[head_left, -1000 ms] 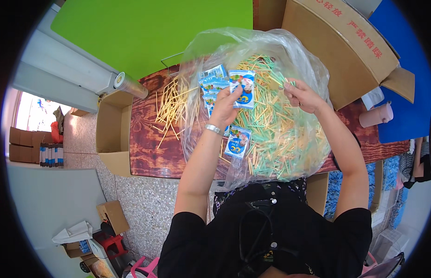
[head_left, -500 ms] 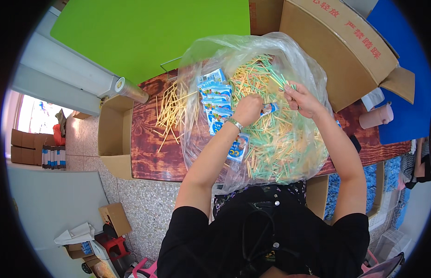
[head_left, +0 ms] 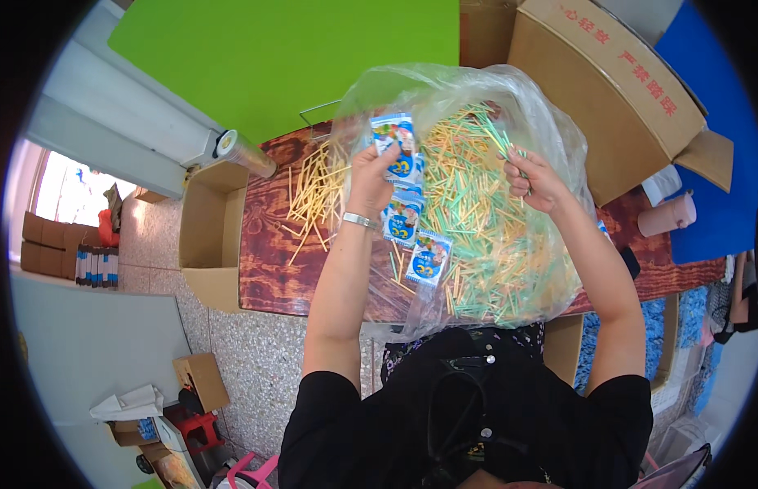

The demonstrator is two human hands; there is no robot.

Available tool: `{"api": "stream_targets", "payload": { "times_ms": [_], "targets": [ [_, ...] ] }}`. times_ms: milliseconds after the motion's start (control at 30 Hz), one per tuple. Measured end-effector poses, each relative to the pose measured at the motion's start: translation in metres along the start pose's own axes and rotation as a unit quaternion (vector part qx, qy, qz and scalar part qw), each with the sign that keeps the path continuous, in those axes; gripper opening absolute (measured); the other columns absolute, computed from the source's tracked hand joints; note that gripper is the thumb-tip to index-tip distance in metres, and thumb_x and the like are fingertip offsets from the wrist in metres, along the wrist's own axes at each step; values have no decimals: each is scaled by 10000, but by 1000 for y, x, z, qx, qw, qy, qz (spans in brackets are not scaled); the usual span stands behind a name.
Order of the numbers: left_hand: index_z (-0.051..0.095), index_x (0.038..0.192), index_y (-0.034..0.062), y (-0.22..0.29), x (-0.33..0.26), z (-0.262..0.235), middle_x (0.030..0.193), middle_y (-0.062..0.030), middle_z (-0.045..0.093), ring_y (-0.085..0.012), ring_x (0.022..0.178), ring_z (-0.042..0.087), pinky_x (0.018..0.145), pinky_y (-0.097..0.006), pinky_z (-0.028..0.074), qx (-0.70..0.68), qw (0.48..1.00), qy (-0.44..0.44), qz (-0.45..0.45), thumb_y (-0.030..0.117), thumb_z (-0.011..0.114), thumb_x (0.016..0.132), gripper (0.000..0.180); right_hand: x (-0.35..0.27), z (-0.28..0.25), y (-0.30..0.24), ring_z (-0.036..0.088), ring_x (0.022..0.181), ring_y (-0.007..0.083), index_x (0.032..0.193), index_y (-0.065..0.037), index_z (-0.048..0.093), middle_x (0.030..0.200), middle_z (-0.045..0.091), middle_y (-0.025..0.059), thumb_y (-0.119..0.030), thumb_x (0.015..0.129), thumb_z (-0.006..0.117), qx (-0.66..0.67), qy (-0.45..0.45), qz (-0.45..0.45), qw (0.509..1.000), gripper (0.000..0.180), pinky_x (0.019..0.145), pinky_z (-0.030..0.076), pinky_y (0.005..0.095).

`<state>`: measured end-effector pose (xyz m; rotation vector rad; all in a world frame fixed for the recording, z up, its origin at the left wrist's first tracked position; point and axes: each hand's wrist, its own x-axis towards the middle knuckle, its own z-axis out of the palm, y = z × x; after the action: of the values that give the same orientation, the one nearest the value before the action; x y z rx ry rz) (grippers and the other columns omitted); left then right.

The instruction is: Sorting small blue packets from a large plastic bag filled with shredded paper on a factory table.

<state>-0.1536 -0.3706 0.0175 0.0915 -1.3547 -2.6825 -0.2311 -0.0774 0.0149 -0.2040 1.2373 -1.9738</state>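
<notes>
My left hand [head_left: 371, 175] pinches a small blue-and-white packet [head_left: 393, 130] by its edge, above a column of similar packets [head_left: 402, 218]. One more packet [head_left: 429, 257] lies a little nearer to me. My right hand [head_left: 535, 181] is closed around a few thin green and yellow sticks [head_left: 501, 140], whose ends poke up past the fingers. Under both hands a large clear plastic bag [head_left: 570, 134] lies spread open. A big heap of thin pastel sticks [head_left: 485, 236] fills its right part.
Loose yellowish sticks [head_left: 313, 191] lie on the reddish wooden table [head_left: 269, 273], left of the bag. An open cardboard box [head_left: 591, 106] stands at the back right, near a pink cup [head_left: 668, 214]. Another carton [head_left: 207, 220] and a clear cylinder [head_left: 247, 153] are at the left.
My left hand has moved left from the stick heap to the packets, with a packet in its fingers. My right hand still holds its sticks. The whole view has shifted slightly.
</notes>
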Motion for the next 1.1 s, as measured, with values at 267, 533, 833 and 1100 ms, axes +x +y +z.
{"api": "stream_targets", "payload": {
  "times_ms": [267,533,833,1100],
  "targets": [
    [640,943,-93,47,-19,-88,998,-204,661,-303,975,649,853,-282,565,-58,996,24,67,86,584,872,201,1,12,8,317,497,17,1101,-57,506,688,414,-65,-270,989,501,13,7,31,999,240,438,234,181],
    [611,1048,-46,79,-26,-132,952,-115,678,-182,845,662,735,-294,527,38,982,158,99,73,598,869,216,9,12,10,339,510,24,1095,-68,501,705,432,-52,-247,984,511,29,27,28,999,211,441,261,189],
    [630,1083,1,6,-68,-50,1019,-69,678,-139,879,656,768,-288,532,54,992,100,-49,112,602,911,207,13,39,33,397,589,31,1075,-87,512,774,479,-55,-255,981,518,41,-22,38,998,192,498,330,186],
    [549,1211,7,-34,-108,-23,1147,-92,633,-187,1011,630,866,-346,513,-98,991,18,-89,134,575,936,304,11,45,35,397,597,44,1079,-72,532,764,465,-44,-266,985,510,-34,-59,101,993,217,492,320,198]
  ]
}}
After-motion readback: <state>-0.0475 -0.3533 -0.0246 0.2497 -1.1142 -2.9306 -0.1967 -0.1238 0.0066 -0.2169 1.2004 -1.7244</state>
